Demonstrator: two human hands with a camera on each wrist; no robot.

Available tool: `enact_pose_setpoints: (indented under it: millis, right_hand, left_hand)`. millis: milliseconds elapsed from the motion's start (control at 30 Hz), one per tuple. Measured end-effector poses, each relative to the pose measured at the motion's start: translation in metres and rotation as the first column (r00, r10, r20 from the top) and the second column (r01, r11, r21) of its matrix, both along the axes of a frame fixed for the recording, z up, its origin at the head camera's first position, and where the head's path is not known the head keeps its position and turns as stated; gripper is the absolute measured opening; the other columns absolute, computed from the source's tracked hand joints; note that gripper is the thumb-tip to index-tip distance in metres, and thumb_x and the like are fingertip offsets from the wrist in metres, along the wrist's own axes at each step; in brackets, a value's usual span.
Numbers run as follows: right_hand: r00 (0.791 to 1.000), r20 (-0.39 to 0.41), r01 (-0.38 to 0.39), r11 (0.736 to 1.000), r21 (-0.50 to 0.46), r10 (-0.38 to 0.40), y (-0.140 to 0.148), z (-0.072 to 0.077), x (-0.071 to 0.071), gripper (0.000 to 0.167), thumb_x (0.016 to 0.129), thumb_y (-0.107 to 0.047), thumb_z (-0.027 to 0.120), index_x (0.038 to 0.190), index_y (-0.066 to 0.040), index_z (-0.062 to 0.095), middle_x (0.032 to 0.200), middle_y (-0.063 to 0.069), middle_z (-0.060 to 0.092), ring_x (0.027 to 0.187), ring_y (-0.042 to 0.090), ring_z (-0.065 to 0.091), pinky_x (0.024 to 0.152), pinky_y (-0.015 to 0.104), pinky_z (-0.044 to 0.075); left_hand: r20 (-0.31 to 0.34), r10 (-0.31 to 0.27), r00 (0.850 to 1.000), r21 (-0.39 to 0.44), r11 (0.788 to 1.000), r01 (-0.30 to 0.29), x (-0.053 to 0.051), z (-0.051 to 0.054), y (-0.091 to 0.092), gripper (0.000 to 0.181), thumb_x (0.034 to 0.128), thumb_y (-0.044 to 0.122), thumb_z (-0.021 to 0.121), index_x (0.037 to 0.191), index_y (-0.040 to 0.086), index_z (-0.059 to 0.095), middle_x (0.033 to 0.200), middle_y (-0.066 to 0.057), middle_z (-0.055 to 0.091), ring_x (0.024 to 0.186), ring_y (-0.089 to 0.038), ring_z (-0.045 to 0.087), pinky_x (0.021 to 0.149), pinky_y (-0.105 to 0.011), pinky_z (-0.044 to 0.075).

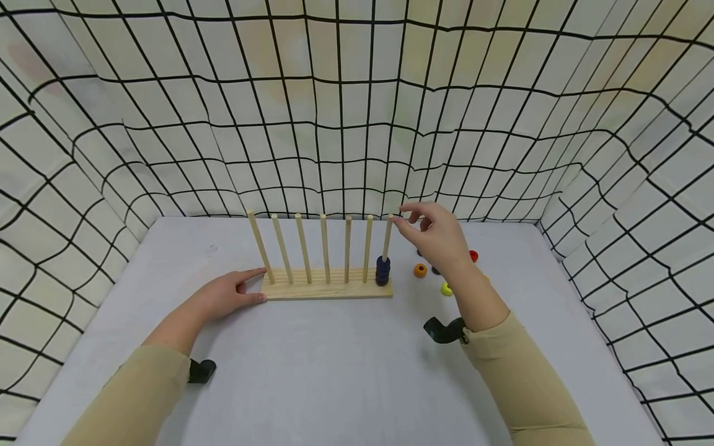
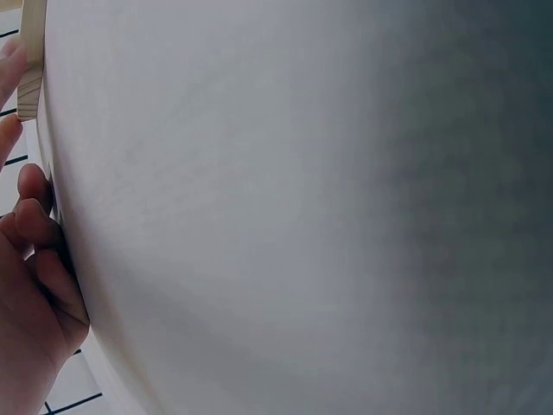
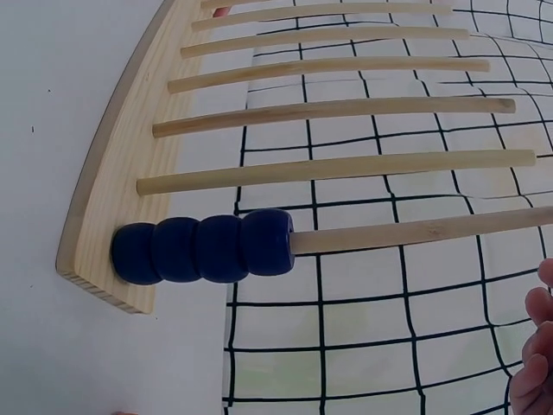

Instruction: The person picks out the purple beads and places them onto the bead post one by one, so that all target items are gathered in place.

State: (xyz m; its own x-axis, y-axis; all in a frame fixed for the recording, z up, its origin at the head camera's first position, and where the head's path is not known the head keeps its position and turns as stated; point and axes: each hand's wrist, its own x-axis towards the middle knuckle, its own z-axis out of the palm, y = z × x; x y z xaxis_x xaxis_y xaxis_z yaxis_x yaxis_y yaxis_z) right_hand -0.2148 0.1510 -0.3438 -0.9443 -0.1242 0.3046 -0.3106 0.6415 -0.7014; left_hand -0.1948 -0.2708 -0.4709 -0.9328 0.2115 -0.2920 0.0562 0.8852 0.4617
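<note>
A wooden base (image 1: pixel 329 291) with several upright pegs stands on the white table; its left end shows in the left wrist view (image 2: pixel 32 60). The left hand (image 1: pixel 225 296) holds that end between thumb and index finger, its other fingers curled (image 2: pixel 34 294). Several dark blue beads (image 1: pixel 382 271) are stacked at the bottom of the rightmost peg, touching one another in the right wrist view (image 3: pixel 203 248). At that peg's top is the right hand (image 1: pixel 440 238), thumb and index finger apart, with no bead visible between them. Only its fingertips show at the right wrist view's edge.
Right of the base lie loose beads: an orange one (image 1: pixel 420 270), a yellow one (image 1: pixel 446 289), a red one (image 1: pixel 473 255) and dark ones partly behind the right hand. Black netting over white walls surrounds the table (image 1: pixel 312 371) at the back and sides.
</note>
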Motion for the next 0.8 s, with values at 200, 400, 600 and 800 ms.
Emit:
enact_pose_setpoints:
  millis: [200,400,600,800]
  right_hand:
    - [1.0,0.002,0.003,1.0,-0.01,-0.003,0.002,0.0,0.0,0.035,0.092,-0.041,0.07,0.119,-0.019,0.072,0.097,0.002,0.059,0.081,0.02,0.048,0.062,0.036,0.039]
    - [1.0,0.002,0.0,1.0,-0.013,0.0,0.004,0.0,0.0,0.035,0.092,-0.04,0.07,0.12,-0.018,0.071,0.097,0.0,0.059,0.083,0.02,0.049,0.063,0.036,0.041]
    - [1.0,0.0,-0.003,1.0,0.003,0.003,0.007,-0.002,-0.001,0.035,0.093,-0.041,0.069,0.119,-0.018,0.07,0.098,0.0,0.059,0.084,0.02,0.049,0.065,0.036,0.042]
    - [1.0,-0.014,0.001,1.0,0.015,-0.001,0.011,-0.002,0.0,0.033,0.093,-0.039,0.068,0.119,-0.018,0.07,0.096,0.0,0.059,0.083,0.02,0.048,0.064,0.036,0.041]
  left_hand:
    - [0.002,-0.007,1.0,0.001,1.0,0.007,0.0,0.001,-0.001,0.084,0.086,0.06,0.068,0.153,0.019,0.04,0.081,-0.005,0.043,0.072,-0.02,0.039,0.063,-0.036,0.03]
    - [0.001,-0.014,1.0,0.009,1.0,0.014,0.0,0.002,-0.002,0.083,0.0864,0.06,0.068,0.153,0.019,0.04,0.08,-0.005,0.043,0.071,-0.019,0.039,0.063,-0.035,0.03]
    - [-0.002,-0.013,1.0,0.008,1.0,0.013,0.0,0.002,-0.002,0.083,0.0862,0.06,0.068,0.153,0.019,0.04,0.08,-0.005,0.044,0.072,-0.019,0.04,0.063,-0.035,0.031]
    - [0.003,-0.006,1.0,0.005,1.0,0.006,-0.001,-0.001,-0.003,0.084,0.0856,0.062,0.067,0.153,0.02,0.04,0.081,-0.006,0.043,0.072,-0.02,0.04,0.064,-0.036,0.031]
